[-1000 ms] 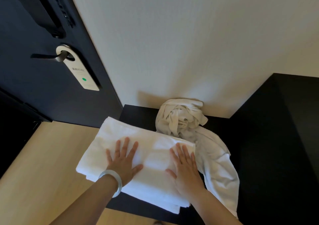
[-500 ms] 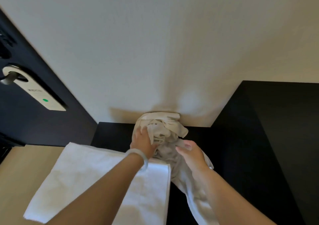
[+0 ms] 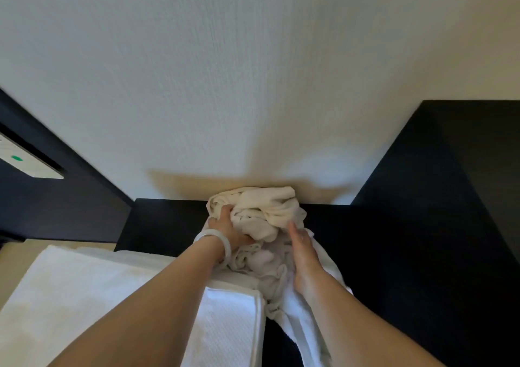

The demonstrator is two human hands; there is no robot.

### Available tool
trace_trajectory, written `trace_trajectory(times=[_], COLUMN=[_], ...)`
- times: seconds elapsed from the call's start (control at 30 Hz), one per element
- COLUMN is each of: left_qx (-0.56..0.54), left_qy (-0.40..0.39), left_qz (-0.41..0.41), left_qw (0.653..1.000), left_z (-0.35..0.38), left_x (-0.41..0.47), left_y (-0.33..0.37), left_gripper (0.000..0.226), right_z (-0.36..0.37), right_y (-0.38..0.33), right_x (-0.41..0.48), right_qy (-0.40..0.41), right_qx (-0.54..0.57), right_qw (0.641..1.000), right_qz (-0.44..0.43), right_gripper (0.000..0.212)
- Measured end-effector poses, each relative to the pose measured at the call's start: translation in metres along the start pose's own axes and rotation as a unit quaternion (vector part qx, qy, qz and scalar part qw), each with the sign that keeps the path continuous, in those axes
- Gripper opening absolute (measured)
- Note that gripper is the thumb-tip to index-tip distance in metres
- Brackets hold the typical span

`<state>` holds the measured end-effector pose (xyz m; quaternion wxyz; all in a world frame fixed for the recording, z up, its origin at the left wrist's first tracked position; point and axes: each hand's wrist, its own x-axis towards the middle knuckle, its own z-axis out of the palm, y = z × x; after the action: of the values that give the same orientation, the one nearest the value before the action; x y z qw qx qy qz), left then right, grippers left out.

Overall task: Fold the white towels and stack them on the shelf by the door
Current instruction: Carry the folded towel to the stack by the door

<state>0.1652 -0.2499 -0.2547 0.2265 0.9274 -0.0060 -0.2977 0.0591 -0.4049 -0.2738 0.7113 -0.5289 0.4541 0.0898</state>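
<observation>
A crumpled white towel lies bunched against the wall on the dark shelf, with one end trailing toward me over the shelf's front. My left hand, with a pale bangle on its wrist, grips the left side of the bundle, its fingers dug into the folds. My right hand lies along the bundle's right side with fingers straight, touching the cloth. A folded white towel lies flat at the lower left, partly under my left forearm.
A cream wall rises right behind the shelf. A dark door stands at the left with a white hanger tag bearing a green dot. A tall dark panel closes the right side.
Both hands left the folded towel, where they pressed flat, and reached back to the crumpled towel. My left hand now grips it deeper. The view has moved closer and to the right.
</observation>
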Motion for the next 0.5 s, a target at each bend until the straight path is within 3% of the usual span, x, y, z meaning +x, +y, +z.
trace_trajectory(times=[0.03,0.13,0.3,0.5], left_qx=[-0.004,-0.04,-0.128,-0.219], left_qy=[-0.004,-0.034,-0.023,0.003], left_qz=[0.012,0.068,0.14,0.23], left_qw=[1.0,0.996,0.982,0.948], left_z=[0.0,-0.005,-0.025,-0.088], left_x=[-0.003,-0.017,-0.063,-0.157], left_y=[0.004,0.021,0.054,0.117], left_gripper=[0.094,0.071,0.059,0.075], right_z=[0.006,0.016,-0.003,-0.036], right_y=[-0.001,-0.015,-0.045,-0.121], right_x=[-0.002,-0.023,-0.061,-0.171], right_qy=[-0.035,-0.101,-0.088,-0.063], right_qx=[0.058,0.147,0.171,0.192], right_qw=[0.998,0.984,0.981,0.971], right_qz=[0.005,-0.008,-0.036,-0.128], right_gripper=[0.092,0.048,0.042,0.036])
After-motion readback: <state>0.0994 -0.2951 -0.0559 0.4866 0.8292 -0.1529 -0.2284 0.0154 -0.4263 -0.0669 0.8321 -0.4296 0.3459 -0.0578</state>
